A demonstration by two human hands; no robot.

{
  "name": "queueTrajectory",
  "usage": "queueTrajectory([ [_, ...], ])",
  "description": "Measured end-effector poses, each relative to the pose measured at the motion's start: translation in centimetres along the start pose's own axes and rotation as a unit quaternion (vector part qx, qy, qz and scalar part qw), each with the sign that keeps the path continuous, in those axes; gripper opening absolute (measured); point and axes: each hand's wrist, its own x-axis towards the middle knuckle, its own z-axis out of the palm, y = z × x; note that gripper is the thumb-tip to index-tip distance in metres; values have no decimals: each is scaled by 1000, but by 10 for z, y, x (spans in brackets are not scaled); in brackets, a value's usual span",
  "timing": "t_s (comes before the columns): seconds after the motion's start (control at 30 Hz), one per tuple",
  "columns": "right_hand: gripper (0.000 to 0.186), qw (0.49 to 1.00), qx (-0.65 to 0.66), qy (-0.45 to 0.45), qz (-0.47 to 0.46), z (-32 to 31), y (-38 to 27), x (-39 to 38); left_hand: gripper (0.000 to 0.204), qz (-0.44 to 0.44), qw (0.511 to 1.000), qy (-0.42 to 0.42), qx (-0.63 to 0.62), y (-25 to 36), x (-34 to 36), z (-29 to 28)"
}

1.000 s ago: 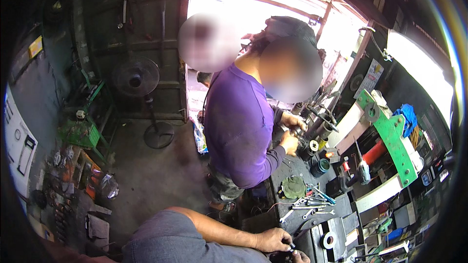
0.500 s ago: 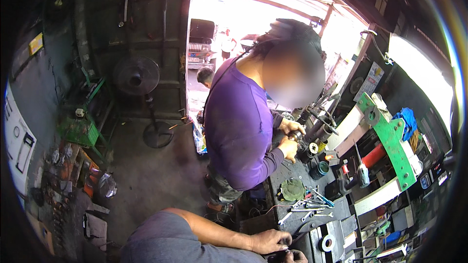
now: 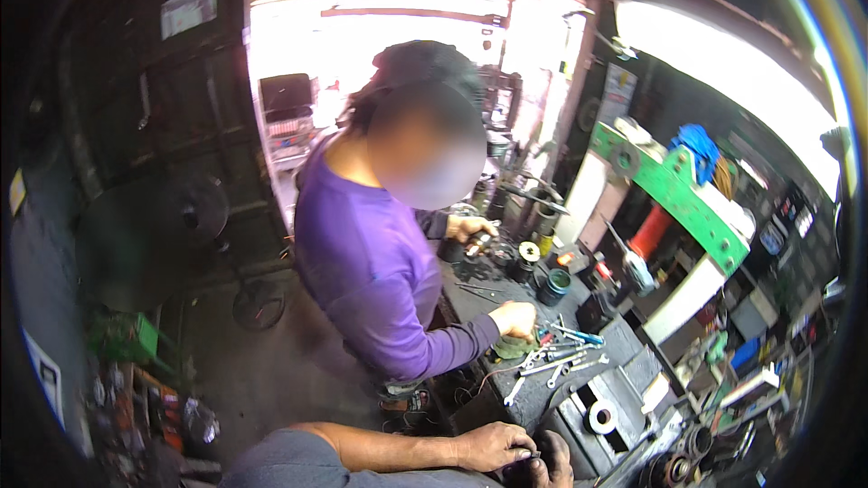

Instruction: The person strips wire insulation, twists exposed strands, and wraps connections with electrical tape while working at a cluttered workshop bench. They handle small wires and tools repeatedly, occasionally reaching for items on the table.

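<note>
At the lower edge, my left hand (image 3: 488, 446) is closed, its thumb and fingers drawn together. Close against it, my right hand (image 3: 554, 464) is also closed, fingers bent inward. Something small and dark lies between the two hands; the fingers hide most of it, and I cannot make out its kind. Just right of my hands stands a grey bench vise (image 3: 579, 441), with a pale metal ring (image 3: 602, 417) on it. Several wrenches (image 3: 553, 364) lie on the workbench beyond.
Across the bench, a co-worker in a purple shirt (image 3: 362, 226) reaches one hand (image 3: 515, 318) over a green cloth (image 3: 509, 347) beside the wrenches. A dark cup (image 3: 553, 286) stands near a power drill (image 3: 636, 269). A green press frame (image 3: 674, 194) rises at right.
The view has turned rightward. The co-worker's near hand has gone from a dark part to the green cloth by the wrenches. More of my right hand shows, still beside my left.
</note>
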Motion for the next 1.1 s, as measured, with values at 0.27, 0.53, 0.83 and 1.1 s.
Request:
queueTrajectory([
  [0.27,14,998,22,4,59,-8,0,3,25,4,993,4,114,35,4,-13],
  [0.53,20,996,-65,34,-57,1,27,8,20,-61,995,34,64,29,20,-9],
  [0.83,21,996,45,55,-46,-18,18,-19,19,-71,993,18,-92,29,33,2],
  [1.1,35,952,232,80,183,-11,38,-44,14,-7,997,-71,22,22,34,18],
])
